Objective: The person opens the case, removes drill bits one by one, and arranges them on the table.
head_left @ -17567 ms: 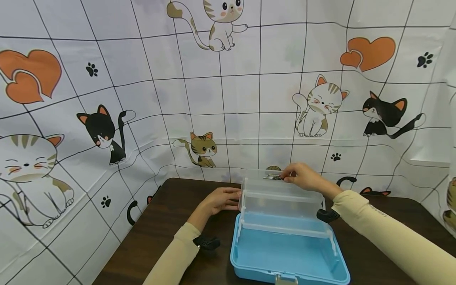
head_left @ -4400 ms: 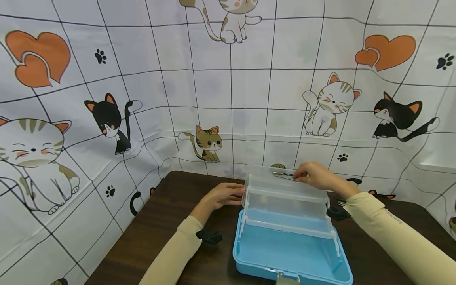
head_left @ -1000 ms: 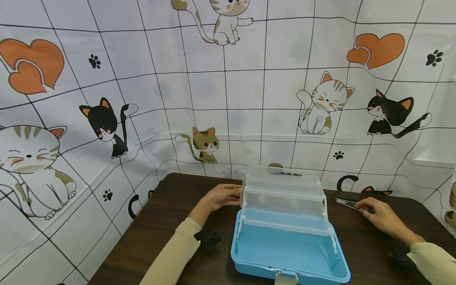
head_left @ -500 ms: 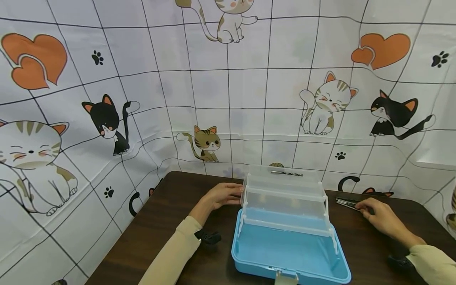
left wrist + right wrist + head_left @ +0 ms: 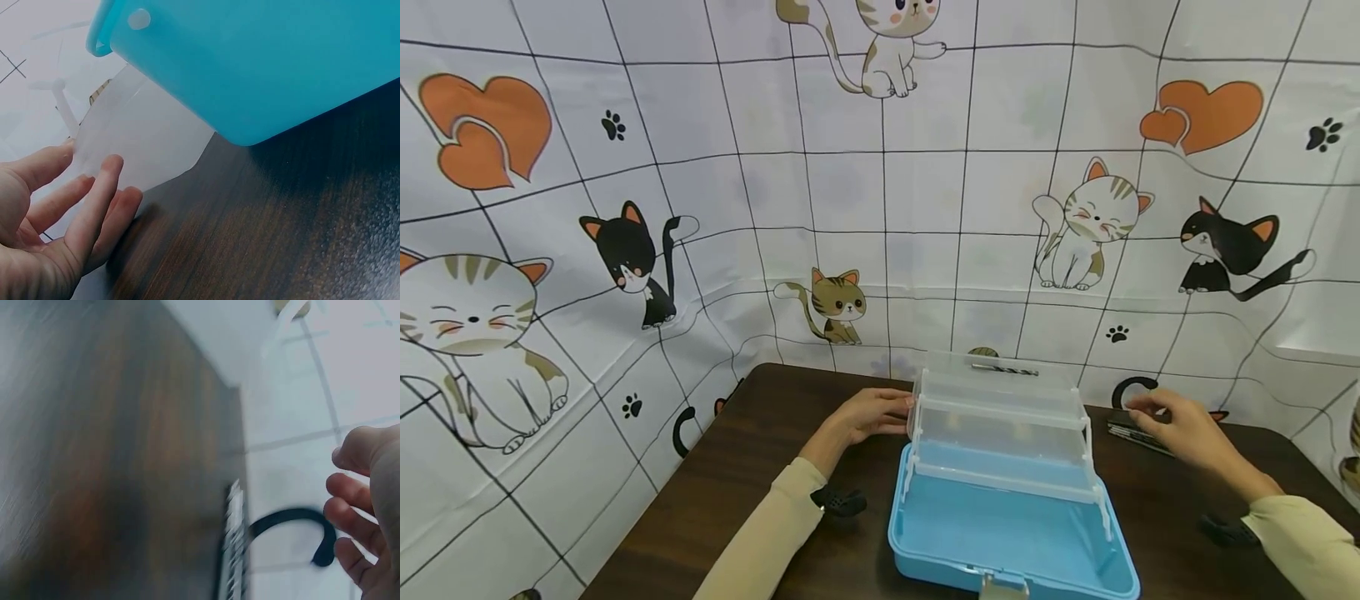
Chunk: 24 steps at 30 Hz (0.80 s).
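My left hand (image 5: 874,413) rests at the left side of the raised clear tray section of a blue toolbox (image 5: 1007,529), its fingertips touching the plastic. In the left wrist view those fingers (image 5: 100,206) are loosely extended along the edge of the clear plastic (image 5: 147,134). My right hand (image 5: 1187,429) hovers over several drill bits (image 5: 1138,439) at the table's right rear. The right wrist view shows its fingers (image 5: 353,519) loosely bent with nothing between them, beside the spiral bits (image 5: 234,544). A dark drill bit (image 5: 1004,369) lies in the uppermost clear tray (image 5: 947,367).
The toolbox stands open on a dark wood table (image 5: 820,467), its clear trays fanned out toward the back and its latch (image 5: 1002,588) at the front. A white cat-print curtain (image 5: 880,192) hangs right behind the table's rear edge.
My right hand was at the top tray with a drill bit, then moved right to the bits on the table. Now it has lifted slightly from them. My left hand stays put.
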### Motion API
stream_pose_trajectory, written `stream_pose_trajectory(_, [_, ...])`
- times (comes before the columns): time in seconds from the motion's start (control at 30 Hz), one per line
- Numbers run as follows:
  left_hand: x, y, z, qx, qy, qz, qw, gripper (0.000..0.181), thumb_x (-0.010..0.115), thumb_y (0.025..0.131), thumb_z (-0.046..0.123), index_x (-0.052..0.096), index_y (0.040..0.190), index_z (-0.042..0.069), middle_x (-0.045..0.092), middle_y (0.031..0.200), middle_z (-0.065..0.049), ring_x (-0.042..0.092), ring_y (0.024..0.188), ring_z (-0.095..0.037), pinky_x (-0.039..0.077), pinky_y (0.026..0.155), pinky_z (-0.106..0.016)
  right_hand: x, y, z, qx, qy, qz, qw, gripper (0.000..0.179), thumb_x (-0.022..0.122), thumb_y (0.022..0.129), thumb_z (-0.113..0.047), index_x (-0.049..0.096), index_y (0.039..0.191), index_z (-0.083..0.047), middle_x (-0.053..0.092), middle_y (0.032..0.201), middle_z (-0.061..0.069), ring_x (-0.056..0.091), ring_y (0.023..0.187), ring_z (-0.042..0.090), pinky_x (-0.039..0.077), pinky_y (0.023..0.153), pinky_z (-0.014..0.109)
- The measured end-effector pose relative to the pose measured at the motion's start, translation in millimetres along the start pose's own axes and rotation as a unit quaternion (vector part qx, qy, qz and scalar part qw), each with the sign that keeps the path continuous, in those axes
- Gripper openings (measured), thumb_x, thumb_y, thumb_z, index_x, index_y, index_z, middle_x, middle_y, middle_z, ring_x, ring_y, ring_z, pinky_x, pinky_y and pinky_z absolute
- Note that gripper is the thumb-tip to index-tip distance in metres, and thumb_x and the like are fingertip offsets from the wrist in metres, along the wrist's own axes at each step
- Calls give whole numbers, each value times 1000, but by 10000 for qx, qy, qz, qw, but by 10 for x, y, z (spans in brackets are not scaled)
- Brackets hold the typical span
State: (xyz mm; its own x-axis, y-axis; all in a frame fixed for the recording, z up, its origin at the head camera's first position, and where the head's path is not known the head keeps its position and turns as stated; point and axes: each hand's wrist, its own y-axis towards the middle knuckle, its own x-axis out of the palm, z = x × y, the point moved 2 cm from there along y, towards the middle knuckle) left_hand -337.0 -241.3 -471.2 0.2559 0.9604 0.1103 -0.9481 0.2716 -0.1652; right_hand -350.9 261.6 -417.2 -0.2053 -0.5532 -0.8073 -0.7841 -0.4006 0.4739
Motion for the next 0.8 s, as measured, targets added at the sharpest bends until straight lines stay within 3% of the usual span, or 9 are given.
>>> stream_pose_trajectory(0.2, [-18, -8, -18, 22, 75, -7, 10000, 41, 74, 97, 20, 66, 133, 2, 69, 119, -16, 70, 104, -34, 60, 86, -41, -14, 235, -340, 260, 248, 22, 9994, 22, 67, 102, -20, 72, 117, -5, 69, 109, 10, 61, 90, 22, 52, 68, 25])
stream_pose_trajectory(0.33, [-30, -11, -19, 15, 93, -1, 10000, 41, 74, 97, 20, 66, 133, 2, 69, 119, -16, 70, 104, -34, 60, 86, -40, 10, 416, -569, 84, 375, 160, 9991, 21, 67, 101, -19, 72, 115, -3, 70, 107, 11, 63, 89, 26, 52, 68, 23])
stream_pose_trajectory(0.47, [-42, -11, -26, 3, 66, 20, 10000, 40, 74, 97, 20, 66, 132, 2, 69, 119, -16, 70, 103, -34, 60, 85, -41, 42, 580, -808, -85, 353, 174, 9992, 21, 68, 101, -19, 72, 113, -3, 70, 105, 10, 63, 92, 26, 51, 72, 30])
stream_pose_trajectory(0.8, [-4, 13, -2, 8, -57, -81, 10000, 39, 72, 98, 17, 65, 133, 1, 69, 119, -17, 70, 104, -35, 60, 87, -43, 155, 928, -1128, -440, 464, -348, 9973, 22, 72, 99, -18, 73, 113, -2, 72, 102, 5, 65, 92, 24, 56, 74, 39])
